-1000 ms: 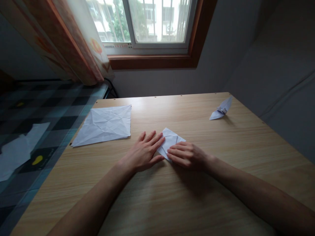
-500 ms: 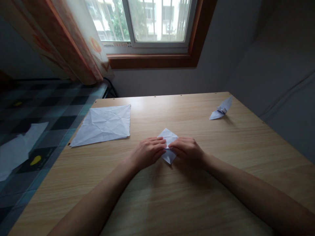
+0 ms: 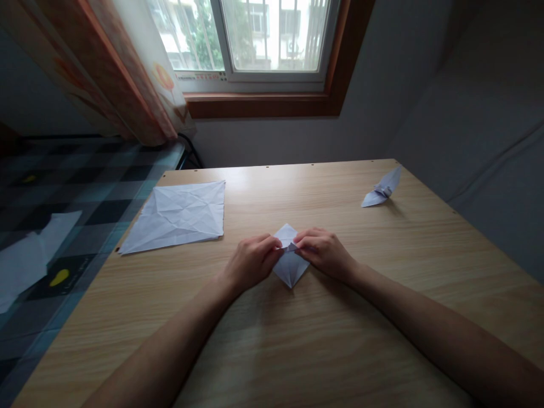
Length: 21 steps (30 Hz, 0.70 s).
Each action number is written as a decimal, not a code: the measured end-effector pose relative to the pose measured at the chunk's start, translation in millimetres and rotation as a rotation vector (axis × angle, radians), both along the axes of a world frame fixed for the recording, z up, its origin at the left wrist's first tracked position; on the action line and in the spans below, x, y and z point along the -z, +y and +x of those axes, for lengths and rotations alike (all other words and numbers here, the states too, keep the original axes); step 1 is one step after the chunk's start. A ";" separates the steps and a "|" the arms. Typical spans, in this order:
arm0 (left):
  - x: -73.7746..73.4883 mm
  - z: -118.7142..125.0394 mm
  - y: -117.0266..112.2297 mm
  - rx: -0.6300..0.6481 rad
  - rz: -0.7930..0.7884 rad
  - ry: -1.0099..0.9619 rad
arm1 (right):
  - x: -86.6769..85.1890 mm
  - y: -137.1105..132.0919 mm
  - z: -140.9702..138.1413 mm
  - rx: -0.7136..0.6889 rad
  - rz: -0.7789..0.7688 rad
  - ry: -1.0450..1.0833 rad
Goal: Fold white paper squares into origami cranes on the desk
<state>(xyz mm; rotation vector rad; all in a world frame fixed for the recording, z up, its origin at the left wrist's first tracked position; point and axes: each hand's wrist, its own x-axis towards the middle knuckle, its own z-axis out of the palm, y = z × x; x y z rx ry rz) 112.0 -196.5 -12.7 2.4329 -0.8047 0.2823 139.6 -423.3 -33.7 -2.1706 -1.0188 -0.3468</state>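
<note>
A small folded white paper point(image 3: 290, 266), diamond-shaped, lies on the wooden table point(image 3: 297, 340) in front of me. My left hand point(image 3: 250, 262) pinches its middle from the left, fingers curled. From the right, my right hand point(image 3: 325, 253) pinches the same fold, and the fingertips of both hands nearly meet over the paper. The paper's far tip and near tip stick out above and below the hands.
A creased, unfolded white sheet point(image 3: 176, 215) lies flat at the table's left. A finished paper crane point(image 3: 382, 190) stands at the far right. Left of the table is a checked bed cover point(image 3: 63, 226) with white paper point(image 3: 25, 258). Window and curtain behind.
Both hands went from lying flat on the folded paper to pinching its middle with curled fingers. The paper turned so its near point now shows below the hands.
</note>
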 end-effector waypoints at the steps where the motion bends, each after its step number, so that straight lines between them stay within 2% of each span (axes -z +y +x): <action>1: 0.9 -0.3 -0.5 0.006 0.012 -0.022 | 0.6 0.2 0.1 -0.001 -0.006 -0.013; 3: 2.3 -1.0 -2.1 0.038 -0.007 -0.055 | 0.9 0.5 0.2 0.003 -0.016 -0.032; 6: 1.4 -2.4 -6.3 0.060 -0.151 0.010 | -0.6 0.8 0.3 -0.004 -0.020 -0.043; 12: -5.7 -1.1 -17.0 -0.071 -0.399 0.376 | -6.9 3.1 -3.4 -0.029 0.001 0.003; 18: -7.0 3.3 -19.8 -0.129 -0.538 0.547 | -6.6 10.5 -11.8 0.093 0.163 0.113; 21: -5.9 5.2 -19.9 -0.159 -0.608 0.598 | -6.1 15.3 -14.3 0.114 0.185 0.155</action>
